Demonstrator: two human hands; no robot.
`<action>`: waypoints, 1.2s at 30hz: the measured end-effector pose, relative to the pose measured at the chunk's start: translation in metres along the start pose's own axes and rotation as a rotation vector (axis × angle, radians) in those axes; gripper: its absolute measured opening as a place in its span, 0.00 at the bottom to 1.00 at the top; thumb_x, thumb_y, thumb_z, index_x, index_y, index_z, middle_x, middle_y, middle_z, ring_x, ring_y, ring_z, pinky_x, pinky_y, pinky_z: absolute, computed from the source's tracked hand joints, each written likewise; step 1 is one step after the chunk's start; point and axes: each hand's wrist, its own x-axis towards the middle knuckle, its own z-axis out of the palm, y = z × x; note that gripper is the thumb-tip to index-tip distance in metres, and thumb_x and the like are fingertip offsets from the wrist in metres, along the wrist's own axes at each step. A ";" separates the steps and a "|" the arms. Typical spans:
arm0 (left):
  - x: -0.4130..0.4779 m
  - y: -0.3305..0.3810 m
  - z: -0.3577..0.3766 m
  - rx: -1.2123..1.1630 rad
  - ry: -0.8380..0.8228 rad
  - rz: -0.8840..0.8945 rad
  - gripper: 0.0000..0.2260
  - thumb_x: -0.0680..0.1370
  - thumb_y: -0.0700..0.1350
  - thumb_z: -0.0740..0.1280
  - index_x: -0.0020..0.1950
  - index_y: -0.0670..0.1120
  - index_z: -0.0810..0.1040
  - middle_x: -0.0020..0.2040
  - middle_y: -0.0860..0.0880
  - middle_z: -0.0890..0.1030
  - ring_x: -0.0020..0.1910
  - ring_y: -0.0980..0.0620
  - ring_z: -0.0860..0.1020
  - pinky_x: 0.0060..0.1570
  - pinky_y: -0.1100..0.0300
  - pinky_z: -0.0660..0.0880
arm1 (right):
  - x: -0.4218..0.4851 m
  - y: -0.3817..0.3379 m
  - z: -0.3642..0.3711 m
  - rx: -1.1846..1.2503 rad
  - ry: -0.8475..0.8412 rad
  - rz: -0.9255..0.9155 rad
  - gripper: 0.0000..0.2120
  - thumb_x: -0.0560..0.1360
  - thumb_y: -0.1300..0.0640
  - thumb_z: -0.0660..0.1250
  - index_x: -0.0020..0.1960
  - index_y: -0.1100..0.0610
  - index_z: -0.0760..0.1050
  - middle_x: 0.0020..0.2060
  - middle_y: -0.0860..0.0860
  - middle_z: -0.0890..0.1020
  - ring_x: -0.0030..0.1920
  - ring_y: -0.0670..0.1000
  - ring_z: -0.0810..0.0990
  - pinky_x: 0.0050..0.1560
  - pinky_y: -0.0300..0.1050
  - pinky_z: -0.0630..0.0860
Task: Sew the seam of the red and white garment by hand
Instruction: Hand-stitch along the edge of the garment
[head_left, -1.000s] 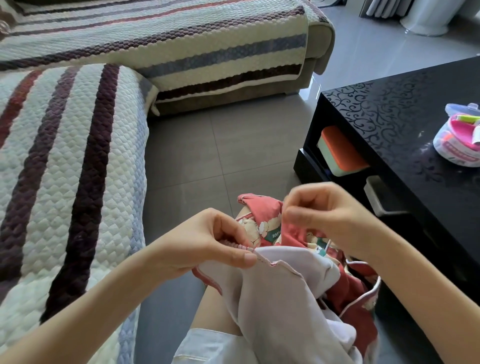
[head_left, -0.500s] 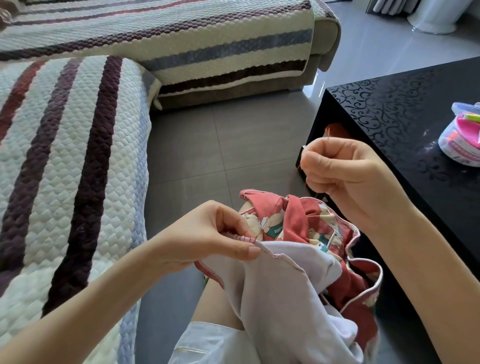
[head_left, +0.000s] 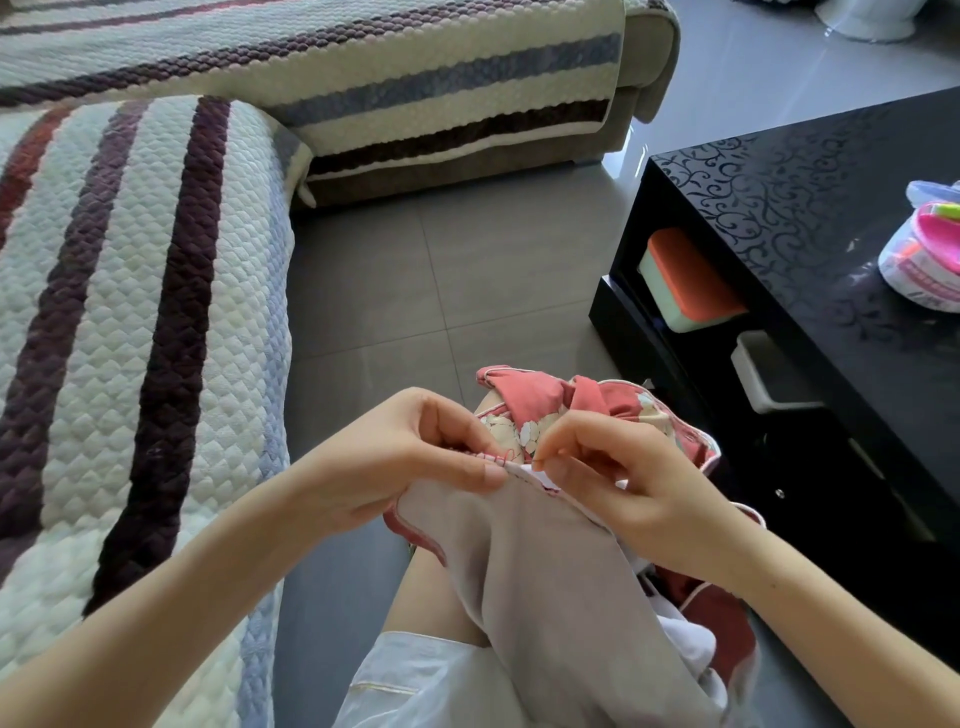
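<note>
The red and white garment lies bunched over my lap, its pale lining facing up and its red printed side behind. My left hand pinches the seam edge between thumb and fingers. A short row of red stitches runs along the edge just right of that thumb. My right hand pinches a thin needle at the seam, close beside the left hand. A loop of red thread shows between the two hands.
A striped quilted sofa runs along my left and across the back. A black glossy coffee table stands at the right, with a pink and white sewing kit bag on top and an orange-lidded box on its shelf. Grey floor tiles lie between.
My right hand had pulled the thread up and away toward the table; it has come back down to the seam next to the left hand. The left hand kept its pinch.
</note>
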 end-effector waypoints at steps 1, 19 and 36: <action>0.000 0.000 0.000 -0.002 -0.002 -0.004 0.04 0.65 0.35 0.71 0.34 0.42 0.84 0.31 0.48 0.81 0.30 0.56 0.78 0.33 0.68 0.73 | -0.001 -0.001 0.001 0.005 0.000 -0.005 0.04 0.75 0.51 0.62 0.45 0.46 0.76 0.33 0.54 0.78 0.32 0.57 0.74 0.33 0.50 0.71; 0.000 0.004 0.002 -0.043 -0.079 0.004 0.07 0.67 0.33 0.69 0.34 0.42 0.84 0.31 0.50 0.81 0.30 0.58 0.77 0.33 0.70 0.73 | 0.005 -0.005 0.006 0.199 -0.052 -0.023 0.08 0.76 0.62 0.64 0.43 0.51 0.77 0.35 0.46 0.78 0.37 0.42 0.75 0.40 0.34 0.70; -0.003 -0.002 0.011 -0.076 -0.018 0.051 0.05 0.69 0.37 0.69 0.33 0.43 0.83 0.29 0.50 0.78 0.29 0.58 0.75 0.31 0.69 0.71 | 0.007 0.021 -0.003 -0.085 0.091 -0.115 0.08 0.77 0.57 0.64 0.47 0.59 0.80 0.41 0.47 0.83 0.43 0.47 0.81 0.44 0.47 0.78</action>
